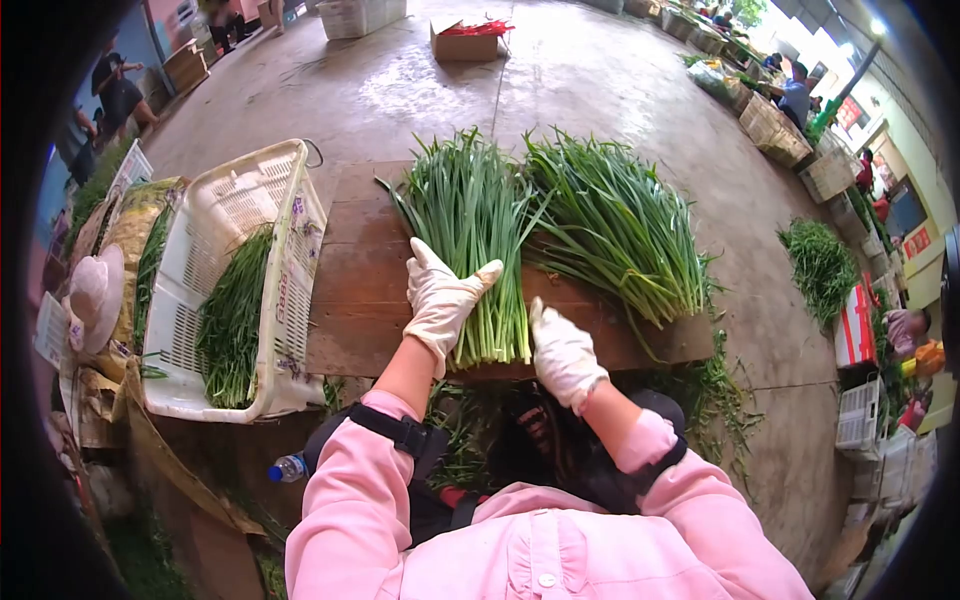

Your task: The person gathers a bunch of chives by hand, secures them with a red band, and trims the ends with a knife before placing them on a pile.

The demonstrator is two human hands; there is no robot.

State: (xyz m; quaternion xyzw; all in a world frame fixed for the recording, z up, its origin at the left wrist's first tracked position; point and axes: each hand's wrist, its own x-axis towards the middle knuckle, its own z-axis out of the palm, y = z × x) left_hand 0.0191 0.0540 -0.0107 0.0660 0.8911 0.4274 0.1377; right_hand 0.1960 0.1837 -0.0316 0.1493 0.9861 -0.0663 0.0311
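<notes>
Left hand: spread, palm over garlic-chive bunch on wooden board, apparently steadying stems | Right hand: half-curled beside cut ends, grip unclear, seemingly guarding alignment | Second bunch: beyond right hand, apparently kept within reach

Shiny floor beneath a ribbed roof

From here, light gleams on grey concrete crossed by seams. A bluish wall edges one side; opposite, a pale wall carries red posters, near a green post and a glowing lamp.
</notes>
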